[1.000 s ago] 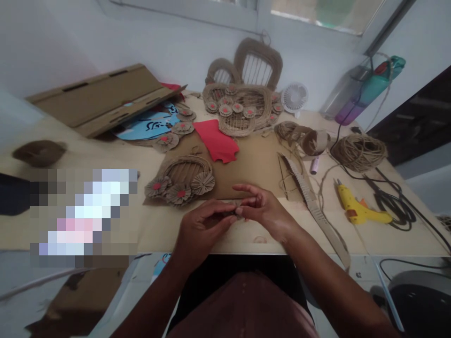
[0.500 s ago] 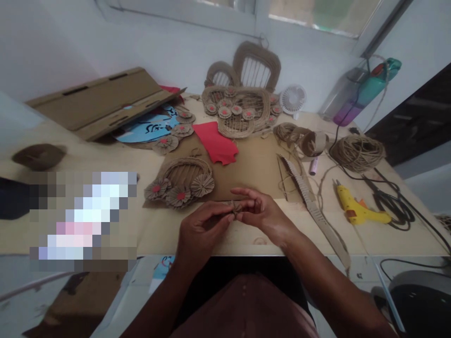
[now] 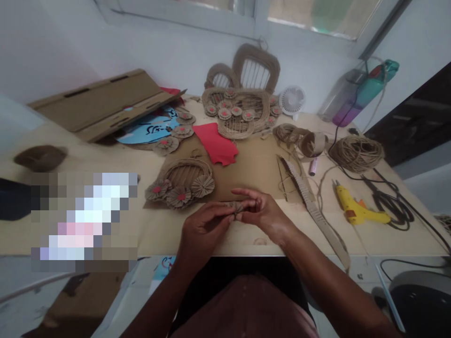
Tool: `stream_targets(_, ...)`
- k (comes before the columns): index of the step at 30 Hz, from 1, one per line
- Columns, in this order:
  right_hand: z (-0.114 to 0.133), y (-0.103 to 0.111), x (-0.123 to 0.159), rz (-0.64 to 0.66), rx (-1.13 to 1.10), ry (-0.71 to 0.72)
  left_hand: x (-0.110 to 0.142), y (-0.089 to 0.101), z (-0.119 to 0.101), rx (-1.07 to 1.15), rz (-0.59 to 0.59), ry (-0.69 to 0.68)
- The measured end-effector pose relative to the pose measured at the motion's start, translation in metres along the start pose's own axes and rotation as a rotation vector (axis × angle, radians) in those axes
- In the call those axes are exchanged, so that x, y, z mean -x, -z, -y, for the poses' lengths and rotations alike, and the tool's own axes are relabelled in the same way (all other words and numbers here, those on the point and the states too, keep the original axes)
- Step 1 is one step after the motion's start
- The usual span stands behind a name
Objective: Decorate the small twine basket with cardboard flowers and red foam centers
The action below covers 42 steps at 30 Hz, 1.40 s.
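Observation:
Between both hands, over the front of the table, is a small pleated cardboard rosette (image 3: 235, 207), partly hidden by my fingers. My left hand (image 3: 206, 225) pinches its left side between thumb and fingers. From the right, my right hand (image 3: 259, 212) grips it with the thumb and curled fingers, index finger stretched out above. Just beyond my left hand lies a small twine-wrapped frame (image 3: 183, 172) with pleated cardboard flowers, two of them with red centres. Red paper (image 3: 217, 145) lies behind it on a brown cardboard sheet (image 3: 257, 164).
To the right are a corrugated strip (image 3: 310, 197), a yellow glue gun (image 3: 359, 209) with its cord, a twine ball (image 3: 357, 149), a tape roll (image 3: 313, 143) and a marker (image 3: 313, 165). Twine-wrapped frames (image 3: 256, 63) and a small fan (image 3: 292, 101) stand at the back. Folded cardboard (image 3: 102, 101) lies left.
More of the rosette's pleats show between my fingers, fanned out wider than before. My hands have barely shifted, and the view has tilted very slightly.

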State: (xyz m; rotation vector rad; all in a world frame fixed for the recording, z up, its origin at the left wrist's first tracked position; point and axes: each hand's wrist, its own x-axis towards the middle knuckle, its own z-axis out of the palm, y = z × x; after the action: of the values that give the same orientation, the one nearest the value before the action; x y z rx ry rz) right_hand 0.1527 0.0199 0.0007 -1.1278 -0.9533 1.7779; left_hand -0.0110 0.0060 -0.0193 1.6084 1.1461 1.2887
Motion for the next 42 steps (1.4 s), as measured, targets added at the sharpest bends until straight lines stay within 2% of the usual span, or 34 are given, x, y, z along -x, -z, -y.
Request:
stream_targets(8, 0.002, 0.000, -0.001, -0.050, 0.021, -0.010, -0.008, 0.008, -0.003, 0.035, 0.124, 0.076)
stream_targets(12, 0.003, -0.001, 0.000, -0.057, 0.025, -0.003, -0.012, 0.012, -0.002, 0.059, 0.193, 0.072)
stream_targets(22, 0.002, -0.004, -0.004, -0.081, 0.039, 0.008, -0.014, 0.009, 0.001, 0.069, 0.154, 0.095)
stream_targets(29, 0.002, 0.002, -0.006, -0.045, 0.017, 0.000, -0.016, 0.007, -0.002, 0.110, 0.132, 0.144)
stream_targets(32, 0.004, 0.006, -0.005, -0.016, -0.017, -0.003, -0.016, 0.008, -0.008, 0.177, 0.124, 0.236)
stream_targets(37, 0.008, 0.010, 0.000, 0.030, -0.071, -0.008, -0.015, 0.008, -0.019, 0.439, 0.074, 0.454)
stream_targets(42, 0.008, 0.010, 0.001, 0.052, -0.108, 0.000, -0.012, 0.006, -0.022, 0.481, 0.070, 0.512)
